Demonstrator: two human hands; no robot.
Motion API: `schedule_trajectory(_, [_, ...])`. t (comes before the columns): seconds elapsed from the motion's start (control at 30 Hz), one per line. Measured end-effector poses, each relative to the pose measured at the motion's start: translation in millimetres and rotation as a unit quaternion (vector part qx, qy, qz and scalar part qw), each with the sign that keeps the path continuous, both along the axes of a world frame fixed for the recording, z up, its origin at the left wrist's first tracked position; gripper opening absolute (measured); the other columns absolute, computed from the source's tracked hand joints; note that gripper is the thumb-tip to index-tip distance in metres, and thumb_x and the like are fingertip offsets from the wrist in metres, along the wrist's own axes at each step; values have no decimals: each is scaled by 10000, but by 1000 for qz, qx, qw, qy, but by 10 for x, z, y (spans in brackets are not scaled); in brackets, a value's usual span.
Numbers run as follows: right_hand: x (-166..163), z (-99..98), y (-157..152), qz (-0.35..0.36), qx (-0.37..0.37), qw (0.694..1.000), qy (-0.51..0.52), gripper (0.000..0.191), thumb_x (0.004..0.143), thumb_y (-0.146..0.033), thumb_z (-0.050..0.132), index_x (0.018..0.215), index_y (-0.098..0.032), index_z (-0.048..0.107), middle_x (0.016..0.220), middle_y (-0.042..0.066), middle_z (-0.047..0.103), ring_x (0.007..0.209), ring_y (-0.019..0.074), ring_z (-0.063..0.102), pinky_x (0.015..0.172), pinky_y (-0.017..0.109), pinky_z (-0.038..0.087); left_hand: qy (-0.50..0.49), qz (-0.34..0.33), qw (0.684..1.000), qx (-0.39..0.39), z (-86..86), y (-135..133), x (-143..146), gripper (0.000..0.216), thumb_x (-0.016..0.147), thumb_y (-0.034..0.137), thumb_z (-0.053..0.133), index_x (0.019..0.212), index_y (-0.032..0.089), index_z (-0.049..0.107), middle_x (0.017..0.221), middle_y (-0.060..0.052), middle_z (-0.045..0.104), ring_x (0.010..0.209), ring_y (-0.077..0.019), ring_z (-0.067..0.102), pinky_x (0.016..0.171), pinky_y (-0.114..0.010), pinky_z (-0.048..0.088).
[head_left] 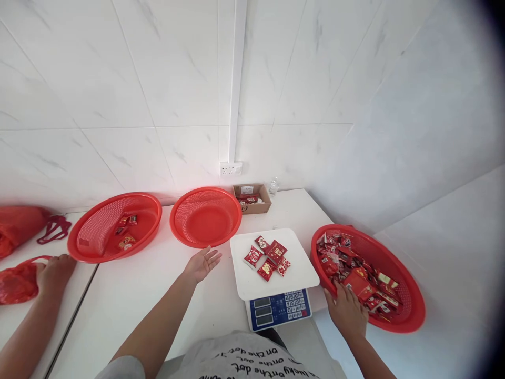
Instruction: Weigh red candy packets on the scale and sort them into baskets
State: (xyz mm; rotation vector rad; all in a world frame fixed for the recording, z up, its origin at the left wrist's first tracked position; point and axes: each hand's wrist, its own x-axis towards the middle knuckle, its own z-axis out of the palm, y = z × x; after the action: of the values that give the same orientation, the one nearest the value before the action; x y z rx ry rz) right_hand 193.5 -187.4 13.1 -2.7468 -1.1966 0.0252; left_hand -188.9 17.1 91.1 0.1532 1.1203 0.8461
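Observation:
My left hand (pixel 203 265) is over the table, palm up with fingers spread, and holds nothing. It is just in front of an empty red plastic basket (pixel 205 217). My right hand (pixel 349 311) grips the near rim of a red basket (pixel 410 316) full of small red packets (pixel 359 281), fingers over the rim and thumb outside. Between my hands, several red packets (pixel 272 256) lie in a loose cluster on the white tray (pixel 252 287) of a weighing scale (pixel 280 308). The scale's blue panel has a keypad; its displays are unreadable.
Another red basket (pixel 89 226) holds a few packets at the left. Behind the scale stand a cardboard box (pixel 256 208) with packets and a clear plastic item (pixel 273 187). At far left, another person's hand (pixel 57 271) is beside a red bag (pixel 18 284).

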Motion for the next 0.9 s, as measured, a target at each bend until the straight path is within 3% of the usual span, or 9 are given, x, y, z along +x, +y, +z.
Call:
schedule_trajectory(0.2, [85,15,31,18,45,999,8,610,842,-521,260,1260,-147,501,1321,181,492,1242,346,395,942,569,323,28,57,998,25,-15,15,11,166,816,156,577,962,166,498,1079,-144,586,994,-253,639,713,-295,581])
schedule_trajectory(0.4, [296,76,274,104,109,986,76,577,858,-477,285,1224,-98,518,1272,178,535,1180,316,464,951,488,377,108,134,984,52,-12,-65,119,127,849,186,501,975,200,487,1041,-99,565,888,-186,655,746,-320,558])
schedule_trajectory(0.47, [352,86,364,125,122,979,105,565,873,-449,269,1221,-79,516,1243,184,553,1161,291,488,967,445,379,171,127,975,67,-41,-178,250,210,823,204,543,1022,222,479,1045,-73,559,861,-168,647,768,-331,543])
schedule_trajectory(0.53, [387,90,430,128,120,976,132,562,884,-435,251,1237,-78,502,1244,183,553,1157,279,497,967,428,385,274,48,949,145,-90,-315,433,280,794,250,585,1058,242,492,1058,-56,568,881,-175,629,809,-361,521])
schedule_trajectory(0.6, [405,88,462,128,108,974,154,568,889,-435,246,1255,-75,489,1256,184,547,1166,282,493,961,429,392,389,-97,876,266,-149,-445,652,308,782,310,587,1075,242,523,1110,-66,575,977,-207,597,869,-399,486])
schedule_trajectory(0.7, [417,79,456,139,94,971,169,570,887,-440,261,1249,-67,495,1252,191,550,1170,293,488,961,440,391,487,-289,720,402,-225,-576,998,464,767,384,590,1193,221,508,1308,-104,492,1233,-257,437,1016,-428,369])
schedule_trajectory(0.8, [422,74,425,154,94,968,177,547,889,-439,277,1240,-87,503,1238,179,563,1157,288,500,959,441,391,543,-407,592,435,-262,-622,1306,762,714,484,639,1370,215,357,1491,-123,265,1388,-309,158,1099,-467,214])
schedule_trajectory(0.9, [424,78,405,162,104,964,183,533,894,-439,282,1243,-101,502,1236,167,568,1147,271,513,961,424,394,586,-466,515,417,-262,-609,1515,861,689,515,660,1416,246,286,1536,-118,129,1398,-358,30,1095,-514,155])
